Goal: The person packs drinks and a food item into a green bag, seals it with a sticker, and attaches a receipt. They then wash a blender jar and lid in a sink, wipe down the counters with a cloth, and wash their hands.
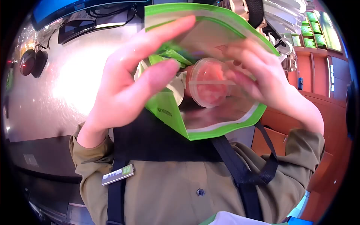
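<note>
A green carrier bag (210, 134) with a silvery lining stands with its mouth wide apart, facing me. Inside lies a clear-lidded cup (210, 87) with pink-red contents, and a white round item (177, 89) sits partly hidden beside it. My left hand (122, 90) is at the bag's left side, thumb and index finger stretched apart over the opening with nothing between them. Over the right part of the opening is my right hand (264, 73), close to the cup's lid. Motion smears its fingers, so I cannot make out whether they grip anything.
On the left, a steel counter (37, 120) carries a dark scanner-like device (33, 63) and a black device (77, 30). A monitor (56, 13) stands behind. Stacked white items (287, 13) are at the back right, and brown cabinets (318, 108) line the right.
</note>
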### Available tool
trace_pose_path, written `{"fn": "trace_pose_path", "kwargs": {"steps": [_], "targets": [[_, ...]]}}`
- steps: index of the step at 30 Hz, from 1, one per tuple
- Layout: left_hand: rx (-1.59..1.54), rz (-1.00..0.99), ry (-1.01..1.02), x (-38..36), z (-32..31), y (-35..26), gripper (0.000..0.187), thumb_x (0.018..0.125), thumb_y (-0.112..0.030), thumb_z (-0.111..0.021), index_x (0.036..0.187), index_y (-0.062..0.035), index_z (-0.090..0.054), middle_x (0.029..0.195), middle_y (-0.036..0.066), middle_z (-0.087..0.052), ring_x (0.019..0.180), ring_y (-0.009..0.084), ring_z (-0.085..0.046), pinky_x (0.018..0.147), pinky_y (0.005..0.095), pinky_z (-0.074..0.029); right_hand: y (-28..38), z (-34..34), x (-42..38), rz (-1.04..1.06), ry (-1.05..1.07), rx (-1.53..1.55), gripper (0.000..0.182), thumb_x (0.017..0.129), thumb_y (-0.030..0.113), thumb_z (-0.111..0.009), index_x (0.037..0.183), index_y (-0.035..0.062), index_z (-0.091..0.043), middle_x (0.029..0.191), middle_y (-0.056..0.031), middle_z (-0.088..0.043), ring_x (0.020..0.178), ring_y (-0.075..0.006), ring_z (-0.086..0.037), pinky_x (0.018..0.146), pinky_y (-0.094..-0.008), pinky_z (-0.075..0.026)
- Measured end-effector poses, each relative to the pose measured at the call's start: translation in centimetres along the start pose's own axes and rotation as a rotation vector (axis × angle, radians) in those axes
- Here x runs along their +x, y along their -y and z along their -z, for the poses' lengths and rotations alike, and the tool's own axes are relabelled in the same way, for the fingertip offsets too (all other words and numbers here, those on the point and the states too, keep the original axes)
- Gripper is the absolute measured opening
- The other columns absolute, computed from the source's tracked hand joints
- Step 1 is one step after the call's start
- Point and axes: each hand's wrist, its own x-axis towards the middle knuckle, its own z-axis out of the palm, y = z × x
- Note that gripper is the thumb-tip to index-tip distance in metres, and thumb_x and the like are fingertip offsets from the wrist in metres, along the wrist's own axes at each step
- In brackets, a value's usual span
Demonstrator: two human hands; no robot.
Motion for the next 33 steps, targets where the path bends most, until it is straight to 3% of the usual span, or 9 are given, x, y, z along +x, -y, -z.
{"fn": "trace_pose_path", "kwargs": {"steps": [4,5,8,9,12,16,20,29,33], "targets": [[0.122,-0.035,0.066,0.2,-0.1,-0.1,0.05,0.075,-0.011,-0.042,0.121,0.0083,-0.043,0.123,0.017,-0.046,0.115,0.0235,-0.042,0.098,0.0321,-0.028,-1.2,-1.0,-1.7,-0.144,0.486,0.091,0.024,0.079,0.022,-0.058,0.088,0.001,-0.053,0.082,-0.0148,-0.053,0.081,-0.034,-0.052,0.061,-0.0396,-0.041],[0.134,-0.035,0.1,0.3,0.1,-0.1,0.05,0.075,-0.011,-0.042,0.12,0.0082,-0.043,0.122,0.018,-0.046,0.115,0.0238,-0.042,0.098,0.0324,-0.028,-1.7,-1.1,-1.6,-0.255,0.641,0.213,0.021,0.08,0.021,-0.056,0.081,0.001,-0.051,0.076,-0.0173,-0.053,0.074,-0.0357,-0.052,0.059,-0.0405,-0.04],[0.273,-0.111,0.182,0.7,0.5,-0.3,0.048,0.077,-0.015,-0.043,0.119,0.0083,-0.045,0.12,0.019,-0.048,0.114,0.0254,-0.043,0.097,0.0338,-0.029,-1.6,0.4,-0.2,-0.371,0.727,0.445,0.017,0.08,0.018,-0.055,0.08,0.0009,-0.052,0.066,-0.0184,-0.052,0.064,-0.0365,-0.052,0.058,-0.0417,-0.04],[0.282,-0.11,0.177,0.8,0.3,-0.2,0.047,0.078,-0.016,-0.043,0.118,0.0083,-0.045,0.12,0.02,-0.048,0.114,0.0258,-0.043,0.097,0.0339,-0.03,-1.8,0.0,-0.4,-0.367,0.653,0.453,0.015,0.078,0.014,-0.056,0.076,-0.0007,-0.052,0.06,-0.0189,-0.052,0.057,-0.0364,-0.052,0.057,-0.0416,-0.04],[0.276,-0.123,0.159,1.2,-0.3,0.1,0.047,0.081,-0.02,-0.042,0.118,0.0087,-0.045,0.12,0.019,-0.049,0.113,0.0259,-0.044,0.096,0.0341,-0.031,-0.8,0.3,0.8,-0.181,0.845,0.12,0.013,0.073,0.009,-0.056,0.072,-0.0026,-0.05,0.062,-0.0192,-0.053,0.06,-0.0351,-0.053,0.057,-0.0404,-0.041],[0.296,-0.179,0.186,1.6,-0.3,0.5,0.047,0.082,-0.021,-0.042,0.118,0.0092,-0.045,0.119,0.019,-0.049,0.112,0.0258,-0.045,0.096,0.0339,-0.031,0.0,1.3,1.8,0.028,0.771,0.166,0.016,0.066,0.009,-0.059,0.066,-0.0038,-0.049,0.057,-0.0182,-0.052,0.058,-0.033,-0.055,0.057,-0.0385,-0.043],[0.272,-0.163,0.174,1.6,-0.4,0.8,0.047,0.083,-0.021,-0.041,0.119,0.0092,-0.044,0.12,0.018,-0.048,0.112,0.0247,-0.044,0.095,0.0332,-0.031,-1.1,-0.5,1.3,-0.109,0.929,0.14,0.01,0.069,0.007,-0.054,0.068,-0.0021,-0.051,0.056,-0.0183,-0.052,0.057,-0.0322,-0.055,0.057,-0.0378,-0.044],[0.172,-0.107,0.128,1.1,-0.6,1.0,0.048,0.087,-0.024,-0.042,0.121,0.01,-0.041,0.123,0.018,-0.046,0.115,0.0232,-0.042,0.097,0.0327,-0.03,-1.8,-0.2,-1.7,0.07,0.58,0.033,0.008,0.067,0.008,-0.055,0.072,0.0022,-0.053,0.07,-0.0118,-0.055,0.065,-0.0287,-0.056,0.059,-0.0383,-0.045],[0.193,-0.12,0.135,1.1,-0.5,0.9,0.048,0.087,-0.023,-0.043,0.121,0.0099,-0.04,0.124,0.02,-0.044,0.118,0.0251,-0.04,0.098,0.0343,-0.028,-1.9,0.3,-2.0,0.072,0.569,0.042,0.009,0.066,0.008,-0.055,0.072,0.0023,-0.051,0.068,-0.0114,-0.054,0.066,-0.0286,-0.056,0.057,-0.0378,-0.044]]}}
